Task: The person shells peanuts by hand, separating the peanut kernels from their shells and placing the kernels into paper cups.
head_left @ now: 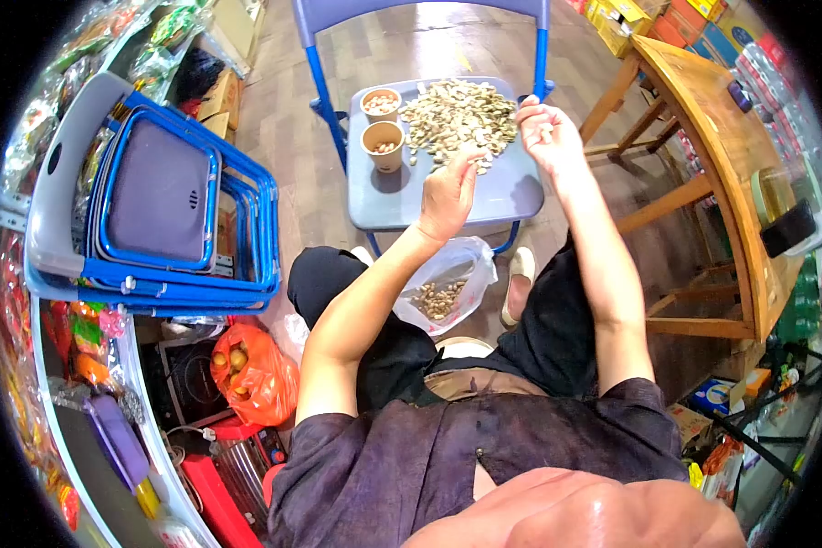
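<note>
On the seat of a blue-grey folding chair (374,205) lies a pile of pale peanut-like pods (457,114). Two paper cups with nuts stand at its left, a rear cup (381,104) and a front cup (385,151). My left hand (447,194) is at the pile's front edge, thumb and fingers pinched; what they hold is too small to name. My right hand (550,137) is raised beside the pile's right side, fingers curled, with a small pale piece in the palm. Between my legs a clear plastic bag (473,265) holds small brown nuts (438,300).
Stacked blue folding chairs (160,196) stand at the left, near shelves of packaged goods. An orange bag (256,370) of round items sits below them. At the right are a wooden table (712,137) and a dark phone (788,228).
</note>
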Motion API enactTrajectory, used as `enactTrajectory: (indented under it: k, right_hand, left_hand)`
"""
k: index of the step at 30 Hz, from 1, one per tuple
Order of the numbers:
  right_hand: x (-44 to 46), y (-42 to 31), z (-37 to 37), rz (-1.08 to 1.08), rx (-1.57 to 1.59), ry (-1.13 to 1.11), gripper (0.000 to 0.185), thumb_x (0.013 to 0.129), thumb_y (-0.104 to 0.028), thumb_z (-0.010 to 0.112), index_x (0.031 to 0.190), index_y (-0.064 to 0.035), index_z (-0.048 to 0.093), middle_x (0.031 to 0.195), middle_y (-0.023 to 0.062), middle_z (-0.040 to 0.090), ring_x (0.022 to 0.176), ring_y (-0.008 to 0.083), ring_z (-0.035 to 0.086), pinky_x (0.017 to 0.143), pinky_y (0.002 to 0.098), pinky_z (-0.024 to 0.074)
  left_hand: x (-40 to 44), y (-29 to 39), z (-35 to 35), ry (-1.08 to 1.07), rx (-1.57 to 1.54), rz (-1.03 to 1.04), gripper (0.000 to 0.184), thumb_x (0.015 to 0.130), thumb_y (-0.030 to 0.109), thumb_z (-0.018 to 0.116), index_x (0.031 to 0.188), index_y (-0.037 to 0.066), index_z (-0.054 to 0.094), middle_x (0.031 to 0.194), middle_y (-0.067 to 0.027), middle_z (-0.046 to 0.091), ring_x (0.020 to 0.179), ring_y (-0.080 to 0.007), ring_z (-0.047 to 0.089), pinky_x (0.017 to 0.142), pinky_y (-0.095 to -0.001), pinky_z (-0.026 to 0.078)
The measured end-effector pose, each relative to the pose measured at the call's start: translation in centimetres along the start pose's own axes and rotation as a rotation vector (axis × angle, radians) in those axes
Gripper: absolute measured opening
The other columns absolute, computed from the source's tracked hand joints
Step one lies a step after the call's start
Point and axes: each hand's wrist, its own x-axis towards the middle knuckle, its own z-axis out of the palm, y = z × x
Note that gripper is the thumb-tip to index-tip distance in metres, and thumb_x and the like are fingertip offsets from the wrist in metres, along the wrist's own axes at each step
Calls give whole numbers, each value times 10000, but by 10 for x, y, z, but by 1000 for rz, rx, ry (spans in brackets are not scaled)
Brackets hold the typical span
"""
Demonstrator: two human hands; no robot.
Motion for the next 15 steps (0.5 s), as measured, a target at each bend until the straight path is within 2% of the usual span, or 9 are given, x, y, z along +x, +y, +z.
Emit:
enactTrajectory:
  k: [2,3,5,9,10,11,13,14,15]
  right_hand:
    - [-6,13,7,-92,-36,52,189,852,-76,440,959,70,492,848,119,512,766,206,542,627,279,542]
    - [-24,36,-45,-68,96,88,238,878,-122,458,1001,75,508,901,155,554,800,239,565,686,312,552]
    - [-13,31,-35,-27,-18,85,326,926,-211,460,1063,79,519,1015,213,581,891,296,595,771,365,554]
    - [-2,23,-22,-21,-63,35,398,964,-289,436,1087,78,532,1103,254,583,1001,349,591,877,415,526]
    - [-3,27,-19,-32,-115,69,416,970,-304,423,1090,78,535,1124,261,582,1031,360,581,914,433,505]
    - [-3,28,-21,-40,-167,104,434,976,-320,409,1092,78,538,1144,268,580,1062,371,571,951,450,484]
    - [-1,24,-24,-25,-156,113,460,980,-342,395,1108,75,539,1181,285,567,1105,392,551,1000,471,446]
    - [-1,25,-26,-16,-190,108,474,983,-355,380,1116,74,531,1205,288,556,1127,401,542,1009,479,437]
    - [3,24,-26,-4,-230,94,488,987,-368,365,1124,73,524,1230,291,545,1149,409,533,1019,487,428]
  left_hand:
    - [16,7,13,212,-68,162,384,918,-31,505,1280,92,463,748,-146,601,589,-243,593,546,-346,443]
    - [-13,10,5,100,-21,78,384,918,-31,505,1280,92,463,748,-146,601,589,-243,593,546,-346,443]
    - [4,7,20,150,-57,100,390,901,-61,500,1267,68,462,691,-134,546,555,-244,549,536,-353,434]
    - [21,-4,37,196,-103,34,419,874,-70,527,1269,51,460,665,-65,474,549,-179,483,531,-319,414]
    - [20,-10,38,147,-145,-22,442,858,-76,537,1274,55,464,742,-37,479,610,-136,461,553,-285,403]
    - [18,-14,38,133,-148,-34,442,858,-76,537,1274,55,464,742,-37,479,610,-136,461,553,-285,403]
    - [24,-14,37,126,-126,-37,454,812,-74,544,1238,77,495,874,-114,507,719,-229,534,637,-353,455]
    - [25,-13,35,93,-138,-70,443,798,-83,545,1210,77,520,945,-130,509,809,-253,548,697,-365,460]
    - [29,-15,34,92,-138,-73,443,798,-83,545,1210,77,520,945,-130,509,809,-253,548,697,-365,460]
